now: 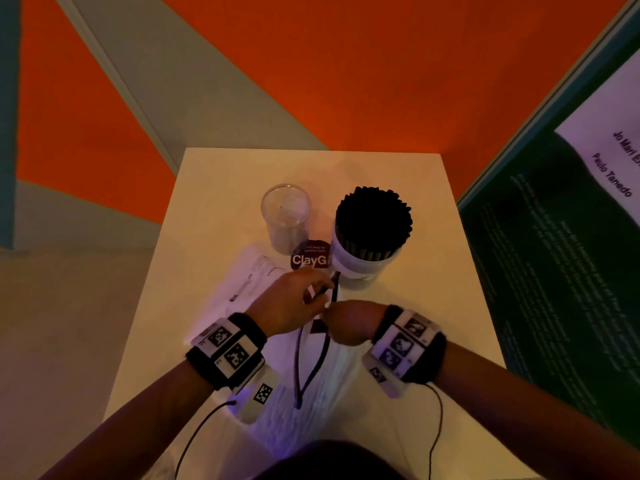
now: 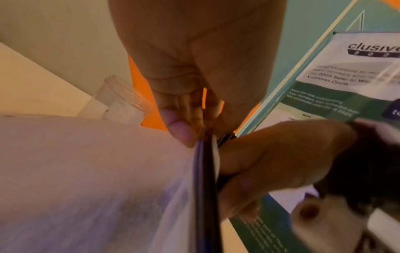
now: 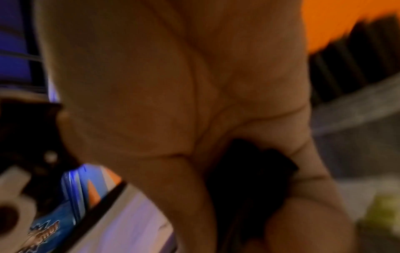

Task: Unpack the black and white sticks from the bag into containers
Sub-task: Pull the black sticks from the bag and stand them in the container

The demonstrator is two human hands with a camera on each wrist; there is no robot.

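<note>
A clear bag (image 1: 313, 393) packed with white sticks lies on the table in front of me, with dark cords (image 1: 298, 368) running up to its mouth. My left hand (image 1: 304, 296) pinches the bag's dark top edge (image 2: 205, 162) between thumb and fingers. My right hand (image 1: 346, 322) is curled on the same edge from the other side, something dark inside its fist (image 3: 249, 171). Behind the hands a white container (image 1: 360, 268) holds a full bundle of black sticks (image 1: 374, 216). An empty clear cup (image 1: 285, 213) stands to its left.
The small white table (image 1: 433, 306) has orange and grey floor beyond its far edge. A dark printed panel (image 1: 571, 237) stands close on the right. Crumpled clear wrapping (image 1: 249, 282) and a round dark label (image 1: 310, 256) lie near the cup.
</note>
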